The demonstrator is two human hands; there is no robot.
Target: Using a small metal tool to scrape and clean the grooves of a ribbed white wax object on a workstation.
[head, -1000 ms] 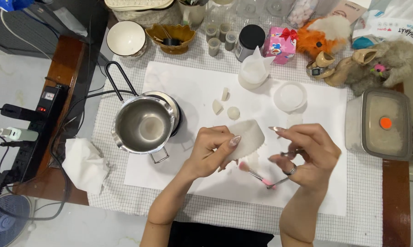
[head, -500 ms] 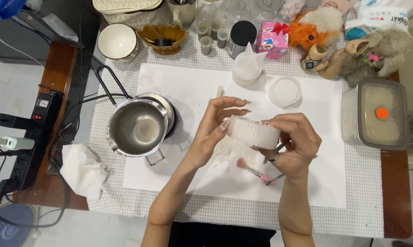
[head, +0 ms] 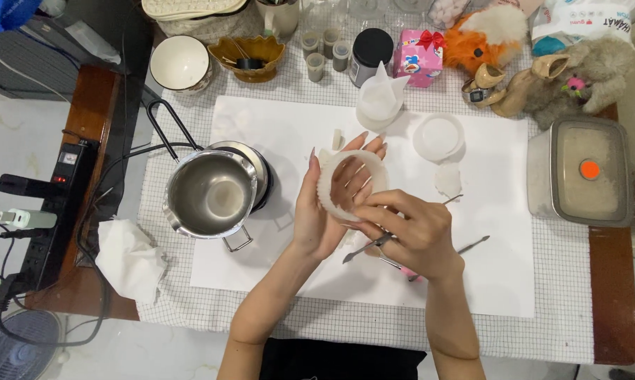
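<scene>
My left hand [head: 322,211] holds a white fluted silicone mould [head: 338,179] upright above the white sheet [head: 500,281], with its open side facing me and my fingers behind it. My right hand [head: 409,232] pinches the mould's lower rim and also grips a thin metal tool [head: 374,245], whose ends stick out to both sides. A pink-tipped tool [head: 412,276] lies under that hand. Just left of my hands sits a steel pot [head: 212,193] on a small burner.
A round white dish [head: 438,136], a white paper cone [head: 379,98] and small white pieces lie on the sheet. Bowls, jars, a pink box and plush toys line the far edge. A lidded container [head: 588,171] stands right; a crumpled tissue [head: 130,257] and power strip [head: 47,211] left.
The mould has been turned from lying sideways between my hands to standing with its opening toward me. Both hands have shifted slightly left and up.
</scene>
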